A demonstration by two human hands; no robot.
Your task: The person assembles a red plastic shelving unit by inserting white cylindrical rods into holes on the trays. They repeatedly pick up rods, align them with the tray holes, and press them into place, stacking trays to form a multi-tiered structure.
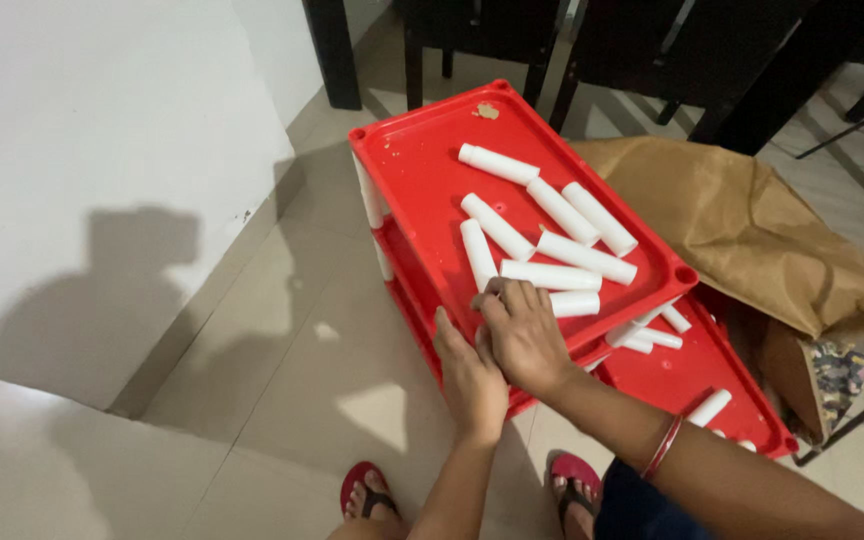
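Head view looks down at a red plastic shelf tray (422, 170) lying tilted on the tiled floor (282, 370), its near corner at the person's hands. Seven or so white plastic tubes (552, 275) lie loose across the tray's flat top, some touching one another, most angled from upper left to lower right. Two more white tubes stand fitted under the tray's left edge as legs (369, 195). A second red tray (702, 375) lies lower and to the right, partly under the first, with a few more white tubes on it. The left hand (470, 375) rests against the near edge of the upper tray, fingers loosely curled over the rim; whether it truly grips the rim cannot be told. The right hand (522, 335) lies on the tray's near corner, fingers bent and close together, fingertips at the end of a short white tube (574, 303); whether it has hold of anything is hidden. A red bangle (662, 448) sits on the right forearm. Crumpled brown paper (752, 230) lies beyond the trays, dark chair legs (332, 50) stand behind, and red sandals (364, 490) show at the bottom.
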